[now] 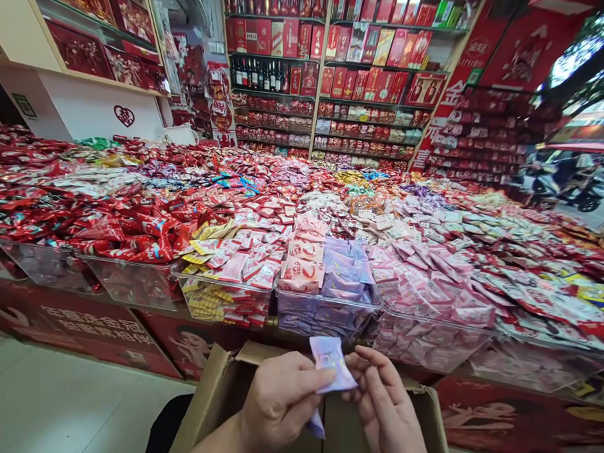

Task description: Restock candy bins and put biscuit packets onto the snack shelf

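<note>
My left hand point(284, 396) is closed on a small purple candy packet point(330, 362), its thumb pressed on the front. Another purple packet point(316, 424) pokes out below the fingers of that hand. Just to the right, my right hand point(387, 400) has curled fingers close to the packet's right edge; whether anything is between them is hidden. Both hands are over an open cardboard box point(209, 389). Beyond it, a clear bin point(329, 300) holds purple packets point(343, 268) on the right and pink-and-white packets point(305, 253) on the left.
Clear bins of red point(130, 272), yellow and pink point(224, 291) and light pink packets point(428, 325) line the counter's front edge. Behind the heaped candy rise shelves point(316, 73) of bottles and red boxes. A scooter point(567, 181) is outside at the right.
</note>
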Demonstrator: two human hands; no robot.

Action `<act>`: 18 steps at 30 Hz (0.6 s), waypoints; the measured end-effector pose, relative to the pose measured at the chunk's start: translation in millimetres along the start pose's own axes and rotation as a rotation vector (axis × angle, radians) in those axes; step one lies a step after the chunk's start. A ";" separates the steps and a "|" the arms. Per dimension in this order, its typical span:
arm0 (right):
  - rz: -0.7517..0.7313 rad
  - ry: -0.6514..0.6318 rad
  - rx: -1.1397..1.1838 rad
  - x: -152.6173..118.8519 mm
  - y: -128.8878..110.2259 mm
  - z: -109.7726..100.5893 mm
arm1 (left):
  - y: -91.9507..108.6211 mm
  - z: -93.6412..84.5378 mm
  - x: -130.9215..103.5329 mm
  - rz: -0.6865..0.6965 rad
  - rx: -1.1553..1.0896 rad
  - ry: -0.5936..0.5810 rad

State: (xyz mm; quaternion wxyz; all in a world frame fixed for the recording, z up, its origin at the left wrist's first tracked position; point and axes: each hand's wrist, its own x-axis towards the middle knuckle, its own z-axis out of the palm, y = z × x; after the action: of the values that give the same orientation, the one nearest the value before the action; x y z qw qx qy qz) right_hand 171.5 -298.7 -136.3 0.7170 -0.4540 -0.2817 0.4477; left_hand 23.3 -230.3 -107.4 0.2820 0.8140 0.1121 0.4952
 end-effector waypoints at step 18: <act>0.063 -0.179 -0.115 -2.3 -18.4 -1.5 | -0.2 12.8 18.8 -0.890 -0.509 -0.069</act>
State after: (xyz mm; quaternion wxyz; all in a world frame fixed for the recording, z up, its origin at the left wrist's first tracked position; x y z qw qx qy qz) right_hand 178.8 -304.8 -120.3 0.6474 -0.4612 -0.3554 0.4917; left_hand 43.5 -225.8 -98.0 0.6583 0.6088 0.3141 0.3118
